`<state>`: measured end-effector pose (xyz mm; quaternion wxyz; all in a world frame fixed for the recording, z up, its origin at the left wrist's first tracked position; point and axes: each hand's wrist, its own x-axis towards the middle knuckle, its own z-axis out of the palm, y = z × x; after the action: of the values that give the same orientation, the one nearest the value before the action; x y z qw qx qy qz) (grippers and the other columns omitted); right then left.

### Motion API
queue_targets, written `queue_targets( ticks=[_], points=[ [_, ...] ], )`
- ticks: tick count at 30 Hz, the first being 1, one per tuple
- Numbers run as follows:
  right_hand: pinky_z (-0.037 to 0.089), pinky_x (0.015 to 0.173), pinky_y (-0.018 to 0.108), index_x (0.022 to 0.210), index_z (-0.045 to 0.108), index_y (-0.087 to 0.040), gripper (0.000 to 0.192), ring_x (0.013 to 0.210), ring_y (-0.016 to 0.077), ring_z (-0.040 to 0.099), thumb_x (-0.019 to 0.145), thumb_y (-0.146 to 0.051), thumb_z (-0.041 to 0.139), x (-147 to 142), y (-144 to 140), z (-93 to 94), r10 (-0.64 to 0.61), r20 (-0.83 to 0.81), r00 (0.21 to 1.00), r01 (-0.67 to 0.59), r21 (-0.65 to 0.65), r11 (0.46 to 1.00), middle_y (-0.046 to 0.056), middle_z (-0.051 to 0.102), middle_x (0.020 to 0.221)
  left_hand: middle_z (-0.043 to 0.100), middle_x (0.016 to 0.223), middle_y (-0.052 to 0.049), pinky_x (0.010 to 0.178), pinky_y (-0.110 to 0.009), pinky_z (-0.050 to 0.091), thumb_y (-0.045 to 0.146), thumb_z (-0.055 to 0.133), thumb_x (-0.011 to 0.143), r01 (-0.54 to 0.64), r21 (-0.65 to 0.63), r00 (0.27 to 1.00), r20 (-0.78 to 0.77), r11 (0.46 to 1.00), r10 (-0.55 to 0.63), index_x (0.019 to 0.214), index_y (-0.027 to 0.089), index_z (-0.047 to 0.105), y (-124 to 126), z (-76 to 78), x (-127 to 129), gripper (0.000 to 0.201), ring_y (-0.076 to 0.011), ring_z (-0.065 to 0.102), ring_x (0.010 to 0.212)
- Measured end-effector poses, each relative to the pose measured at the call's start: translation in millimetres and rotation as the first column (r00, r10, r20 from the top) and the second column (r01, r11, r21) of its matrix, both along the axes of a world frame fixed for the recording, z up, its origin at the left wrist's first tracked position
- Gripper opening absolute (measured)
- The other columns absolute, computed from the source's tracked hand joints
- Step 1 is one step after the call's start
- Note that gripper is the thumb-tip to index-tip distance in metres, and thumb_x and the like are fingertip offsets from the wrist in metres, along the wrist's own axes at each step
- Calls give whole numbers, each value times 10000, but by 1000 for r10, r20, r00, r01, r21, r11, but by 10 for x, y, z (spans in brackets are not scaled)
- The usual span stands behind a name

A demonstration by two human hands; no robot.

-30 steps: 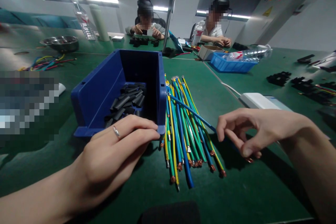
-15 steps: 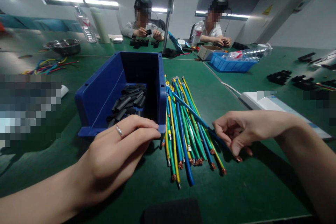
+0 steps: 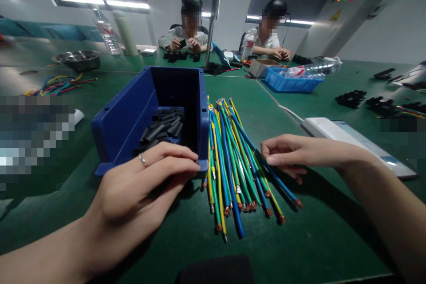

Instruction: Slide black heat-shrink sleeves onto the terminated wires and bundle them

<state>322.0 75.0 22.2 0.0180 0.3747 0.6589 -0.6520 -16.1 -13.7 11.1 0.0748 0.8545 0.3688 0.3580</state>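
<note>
My left hand (image 3: pixel 146 195) lies over the front lip of a dark blue bin (image 3: pixel 116 128), its fingers pressed together at the front right corner. Inside the bin are several short black tubes (image 3: pixel 163 126). To its right lies a bundle of cut wires (image 3: pixel 229 164) in blue, green and yellow, with bare copper strands at the near ends and metal lugs at some far ends. Along the bundle's right side runs a blue wire (image 3: pixel 282 188). My right hand (image 3: pixel 286 153) is closed at this wire's middle, thumb and forefinger against it.
Behind the bin stands a metal bowl (image 3: pixel 78 60) beside loose coloured wires (image 3: pixel 63 83). A light blue basket (image 3: pixel 293 82) holds a plastic bottle. Farther right are a white device (image 3: pixel 319 128) and black parts (image 3: pixel 351 98). Two people sit across the table.
My right hand has slid from the blue wire's copper end up to its middle. The wire's far end has shifted right, and the wire now lies more in line with the bundle.
</note>
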Motion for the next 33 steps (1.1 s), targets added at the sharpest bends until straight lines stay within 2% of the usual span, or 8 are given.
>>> queue_targets(
  ticks=[5, 9, 13, 15, 19, 26, 29, 33],
  points=[
    [464, 503, 196, 821, 444, -192, 378, 487, 53, 441, 935, -542, 531, -32, 4, 5, -44, 70, 997, 38, 85, 996, -64, 473, 602, 702, 1101, 48, 904, -172, 525, 211, 630, 924, -55, 21, 998, 6, 998, 55, 1108, 269, 636, 14, -4, 1, 192, -98, 687, 944],
    [426, 440, 201, 933, 493, -192, 421, 440, 73, 457, 885, -605, 558, -82, 3, 9, -160, 156, 975, 126, 209, 970, -63, 493, 564, 723, 1078, 83, 809, -156, 561, 290, 625, 924, -84, -81, 996, 13, 993, 86, 1116, 316, 635, 20, 46, 15, 195, -106, 708, 920],
    [344, 355, 200, 1044, 524, -191, 504, 384, 95, 451, 846, -653, 563, -163, -8, -18, -284, 269, 921, 169, 381, 909, -62, 490, 508, 738, 1012, 89, 770, -156, 572, 280, 618, 920, -71, -127, 995, 57, 989, 79, 1064, 321, 657, 24, 80, 32, 155, -106, 719, 881],
    [343, 350, 204, 1014, 548, -191, 504, 399, 98, 455, 815, -651, 602, -224, -34, -43, -332, 290, 898, 169, 467, 868, -52, 498, 528, 735, 1011, 88, 806, -157, 563, 258, 619, 918, -59, -121, 995, 69, 991, 68, 1052, 314, 654, 27, 74, 35, 149, -102, 715, 897],
    [328, 358, 205, 912, 585, -178, 427, 437, 97, 479, 795, -582, 658, -340, -96, -85, -409, 253, 877, 166, 639, 751, -21, 529, 587, 719, 1027, 84, 883, -135, 523, 220, 614, 924, -25, -82, 998, 59, 996, 30, 1045, 293, 639, 35, 49, 30, 144, -77, 695, 930],
    [390, 335, 228, 801, 556, -188, 363, 406, 101, 465, 878, -539, 506, -377, -98, -118, -448, 216, 868, 229, 626, 745, -24, 486, 583, 709, 1049, 49, 821, -121, 517, 126, 587, 918, 59, -78, 996, 70, 995, -54, 983, 258, 659, 37, 36, -5, 164, -72, 686, 929],
    [397, 349, 223, 733, 484, -213, 313, 414, 98, 459, 892, -483, 480, -389, -88, -133, -465, 108, 879, 316, 598, 736, -48, 434, 560, 705, 1073, 32, 815, -132, 523, 133, 575, 932, 79, -93, 996, 51, 993, -74, 1024, 255, 661, 30, 20, -36, 175, -82, 687, 928],
    [435, 414, 213, 747, 473, -217, 244, 471, 94, 503, 891, -412, 502, -412, -91, -153, -475, -34, 879, 413, 551, 725, -41, 524, 604, 711, 1075, 23, 829, -161, 538, 143, 567, 942, 105, -119, 993, 63, 987, -98, 1070, 264, 645, 31, 21, -53, 192, -104, 691, 950]
  ],
)
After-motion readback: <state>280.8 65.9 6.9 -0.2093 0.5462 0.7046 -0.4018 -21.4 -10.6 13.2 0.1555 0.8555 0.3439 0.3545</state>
